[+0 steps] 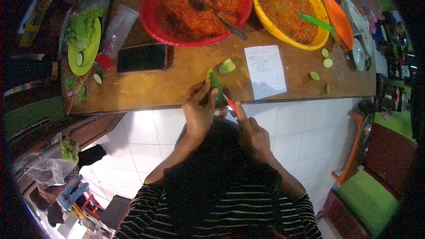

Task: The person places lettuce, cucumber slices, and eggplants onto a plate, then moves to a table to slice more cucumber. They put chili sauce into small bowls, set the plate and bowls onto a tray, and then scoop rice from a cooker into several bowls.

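Note:
Just past the table's front edge, my left hand [200, 106] is closed round a long green vegetable piece [215, 84], which tilts upward. My right hand [252, 130] grips a small knife with a red handle [232, 107], its blade against the right side of the green piece. A pale green cut chunk [227, 66] lies on the wooden table [146, 87] just beyond both hands. To its right is a sheet of paper with writing [265, 71].
A red basin [150, 28] with a ladle and a yellow basin [265, 22] hold red food. A phone [142, 57], a green plate of lettuce [92, 57], cut limes [327, 63] and an orange plate [343, 17] lie around. Stacked plates stand back right.

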{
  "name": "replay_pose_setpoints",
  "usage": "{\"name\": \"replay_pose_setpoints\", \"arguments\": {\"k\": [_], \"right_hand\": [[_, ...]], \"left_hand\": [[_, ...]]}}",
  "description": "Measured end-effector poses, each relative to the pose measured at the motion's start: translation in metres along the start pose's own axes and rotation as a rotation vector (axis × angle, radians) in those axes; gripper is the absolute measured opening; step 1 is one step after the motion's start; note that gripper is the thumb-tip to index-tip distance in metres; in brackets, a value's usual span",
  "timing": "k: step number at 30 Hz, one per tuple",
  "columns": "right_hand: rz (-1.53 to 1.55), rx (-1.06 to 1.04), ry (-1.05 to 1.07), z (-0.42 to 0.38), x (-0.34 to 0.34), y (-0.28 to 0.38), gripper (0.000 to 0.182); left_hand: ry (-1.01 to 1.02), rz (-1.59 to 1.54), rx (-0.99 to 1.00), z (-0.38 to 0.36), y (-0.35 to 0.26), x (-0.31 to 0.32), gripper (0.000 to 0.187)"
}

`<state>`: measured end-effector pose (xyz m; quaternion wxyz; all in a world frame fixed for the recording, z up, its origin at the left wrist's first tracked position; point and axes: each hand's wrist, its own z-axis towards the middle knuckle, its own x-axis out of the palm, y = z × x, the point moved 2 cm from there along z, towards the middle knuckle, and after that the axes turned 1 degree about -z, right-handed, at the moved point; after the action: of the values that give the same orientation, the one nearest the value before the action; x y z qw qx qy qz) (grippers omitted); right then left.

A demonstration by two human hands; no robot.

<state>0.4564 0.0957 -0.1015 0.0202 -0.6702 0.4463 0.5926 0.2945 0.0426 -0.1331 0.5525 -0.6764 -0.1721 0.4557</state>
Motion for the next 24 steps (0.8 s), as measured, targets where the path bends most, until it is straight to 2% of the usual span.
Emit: {"name": "replay_pose_setpoints", "arguments": {"k": [12, 18, 20, 24], "right_hand": [[-0.091, 0.089, 0.077, 0.017, -0.01, 0.012, 0.061], [-0.054, 0.146, 0.119, -0.008, 0.003, -0.008, 0.061], [-0.001, 0.116, 0.084, -0.022, 0.021, -0.028, 0.062], [0.073, 0.072, 0.018, -0.027, 0.021, -0.031, 0.061]], "left_hand": [[-0.045, 0.022, 0.032, -0.001, -0.005, -0.002, 0.028], [-0.053, 0.017, 0.024, -0.002, 0.005, 0.0, 0.028], [-0.084, -0.1, -0.04, -0.004, 0.006, 0.001, 0.028], [-0.06, 0.03, 0.042, -0.004, -0.003, -0.006, 0.023]]}}
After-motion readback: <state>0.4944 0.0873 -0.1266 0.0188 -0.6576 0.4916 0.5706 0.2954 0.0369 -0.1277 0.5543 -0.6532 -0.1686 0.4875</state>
